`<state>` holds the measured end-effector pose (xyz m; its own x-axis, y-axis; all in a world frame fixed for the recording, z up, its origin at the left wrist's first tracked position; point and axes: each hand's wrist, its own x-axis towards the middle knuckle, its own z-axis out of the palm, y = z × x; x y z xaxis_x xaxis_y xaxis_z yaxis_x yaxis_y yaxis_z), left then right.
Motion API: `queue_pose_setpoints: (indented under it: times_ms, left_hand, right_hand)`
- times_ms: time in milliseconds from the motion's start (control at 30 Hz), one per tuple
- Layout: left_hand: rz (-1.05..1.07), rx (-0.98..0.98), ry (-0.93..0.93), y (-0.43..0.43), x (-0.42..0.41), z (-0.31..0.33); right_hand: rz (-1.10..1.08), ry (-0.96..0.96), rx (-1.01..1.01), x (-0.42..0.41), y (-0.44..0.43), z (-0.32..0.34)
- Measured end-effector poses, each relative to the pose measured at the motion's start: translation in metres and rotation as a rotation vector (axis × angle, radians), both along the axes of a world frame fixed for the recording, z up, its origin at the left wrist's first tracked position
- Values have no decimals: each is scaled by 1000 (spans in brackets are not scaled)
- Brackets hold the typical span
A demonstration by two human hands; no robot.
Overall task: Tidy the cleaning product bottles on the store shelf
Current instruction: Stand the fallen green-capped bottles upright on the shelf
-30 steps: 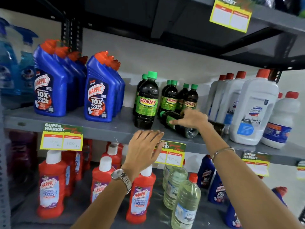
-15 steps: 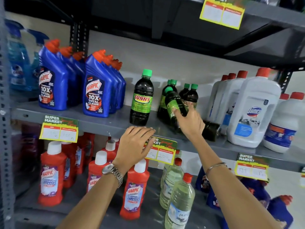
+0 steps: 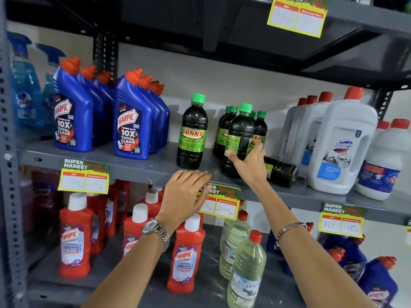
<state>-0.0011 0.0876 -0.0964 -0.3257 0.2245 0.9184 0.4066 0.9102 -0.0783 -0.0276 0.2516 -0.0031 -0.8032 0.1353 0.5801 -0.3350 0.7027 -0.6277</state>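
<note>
grey metal shelf [image 3: 138, 166] at chest height. right hand [image 3: 249, 165] wraps the lower body of a dark sunny bottle [image 3: 239, 138], seemingly to steady it upright near the front edge: long axis vertical, green cap up. left hand [image 3: 185, 192] rests flat on the shelf lip, fingers together, likely as a brace. just right, another dark bottle [image 3: 281, 172] lies on its side, axis running left-right.

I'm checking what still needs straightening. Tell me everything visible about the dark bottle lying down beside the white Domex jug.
The fallen bottle is dark, nearly black, glossy like plastic, with a green label partly showing. It lies on its side on the grey middle shelf, base toward the camera, behind the right hand. Its cap end is hidden. It lies close against the Domex jug.
</note>
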Motion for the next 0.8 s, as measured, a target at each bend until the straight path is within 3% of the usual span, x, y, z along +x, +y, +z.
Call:
queue_pose_setpoints:
  times_ms: [100,167,233,367,500,633,733,800]
  left_hand:
    - [-1,9,-13,-1,1,-1]
    - [4,10,-20,-1,1,0]
    - [3,14,-36,-1,2,1]
    - [-6,6,-54,-1,3,0]
    - [-8,8,-66,-1,4,1]
    - [-3,9,-63,-1,4,0]
    - [-14,4,-56,-2,3,0]
    - [-18,3,-45,-2,3,1]
  right_hand:
    - [-76,5,10,7,3,16]
    - [-9,115,-193,8,6,42]
    - [164,77,-344,6,9,73]
    - [296,-187,-158,6,10,99]
    - [248,-162,-129,2,14,99]
    - [124,-118,42,1,16,92]
    - [159,-112,3,-1,15,92]
    - [250,-133,-128,-3,13,94]
